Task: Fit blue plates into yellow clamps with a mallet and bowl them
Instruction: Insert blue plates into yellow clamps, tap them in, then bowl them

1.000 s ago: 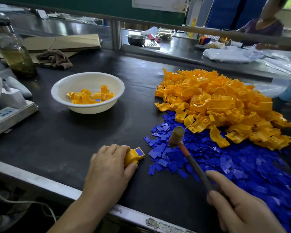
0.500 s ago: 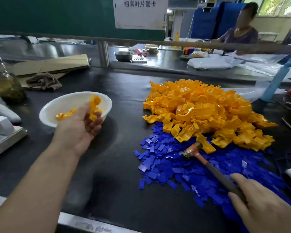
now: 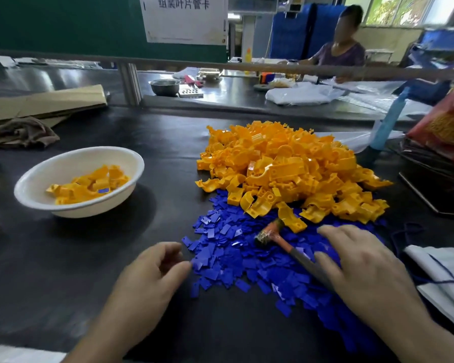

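One crumpled brown cloth point(image 3: 24, 131): lay far left on flattened brown cardboard sheets point(image 3: 45, 103), which the frame edge cut off.
Round white bowl point(image 3: 71, 163): stood left of centre, holding bowled yellow plastic clamps point(image 3: 89, 186); only one fitted blue plate showed among them.
Left hand point(image 3: 152, 279): sat low over the table just left of the blue spread, blurred, its fingers loosely curled with nothing seen in them; whether the thumb touched the nearest plates could not be told.
Small flat blue plastic plates point(image 3: 228, 247): lay in a loose layer near the front edge, its far side hidden under the yellow heap.
Small mallet with an orange neck and grey handle point(image 3: 270, 233): lay on the blue plates, head toward the yellow heap; the handle's end was hidden beneath the right hand.
Heap of loose yellow plastic clamps point(image 3: 286, 174): was piled behind the blue plates, right of centre.
Right hand point(image 3: 364, 268): was blurred, fingers stretched over the blue plates; whether it gripped the handle could not be told.
Right edge: a red and orange bag point(image 3: 446, 121) and a white sack point(image 3: 443, 271) were both cut off.
Surface: a dull black table top point(image 3: 63, 271).
Room: a green panel point(image 3: 63, 22) carried a white sign with Chinese characters point(image 3: 184, 19); beyond a rail, a metal bowl point(image 3: 164, 86) stood on a second bench where another person point(image 3: 338, 52) sat.
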`<state>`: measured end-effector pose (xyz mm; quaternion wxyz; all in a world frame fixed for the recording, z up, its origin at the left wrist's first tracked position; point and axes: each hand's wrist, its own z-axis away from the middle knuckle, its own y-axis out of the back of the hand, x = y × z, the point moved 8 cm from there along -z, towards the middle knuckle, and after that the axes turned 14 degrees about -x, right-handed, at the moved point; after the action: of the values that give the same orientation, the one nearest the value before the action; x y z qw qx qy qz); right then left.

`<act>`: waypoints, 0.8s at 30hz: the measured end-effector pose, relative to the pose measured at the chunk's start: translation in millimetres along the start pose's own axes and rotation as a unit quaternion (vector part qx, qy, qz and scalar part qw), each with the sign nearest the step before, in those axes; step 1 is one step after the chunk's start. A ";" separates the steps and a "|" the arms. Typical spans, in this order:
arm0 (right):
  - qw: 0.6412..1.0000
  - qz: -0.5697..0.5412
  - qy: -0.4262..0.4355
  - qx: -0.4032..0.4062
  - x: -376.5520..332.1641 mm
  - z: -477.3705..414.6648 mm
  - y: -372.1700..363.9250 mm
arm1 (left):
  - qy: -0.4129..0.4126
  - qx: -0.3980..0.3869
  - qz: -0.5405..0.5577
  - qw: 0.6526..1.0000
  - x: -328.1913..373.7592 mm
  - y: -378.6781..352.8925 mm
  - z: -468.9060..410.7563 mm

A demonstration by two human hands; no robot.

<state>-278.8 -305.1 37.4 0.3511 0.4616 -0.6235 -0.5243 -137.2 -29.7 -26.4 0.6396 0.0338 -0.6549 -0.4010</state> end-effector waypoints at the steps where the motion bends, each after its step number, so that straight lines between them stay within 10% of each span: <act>1: 1.000 0.014 -0.001 -0.006 -2.1 -13.2 0.8 | -0.008 -0.006 -0.022 1.000 1.8 -7.3 5.1; 6: 0.984 0.019 -0.025 -0.173 -0.2 -80.6 -42.0 | -0.048 0.029 -0.119 0.991 9.7 -19.6 17.1; 18: 0.989 -0.145 0.020 0.009 -3.7 -45.7 -9.6 | -0.056 0.029 -0.116 0.991 14.7 -17.8 19.8; 24: 0.940 -0.283 0.137 -0.134 -58.7 5.1 7.5 | -0.134 0.050 0.009 0.990 32.5 -6.9 41.9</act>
<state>-265.8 -247.9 46.4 0.3289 0.6354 -0.3371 -0.6120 -182.5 -32.3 1.9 0.5471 0.0063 -0.7543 -0.3630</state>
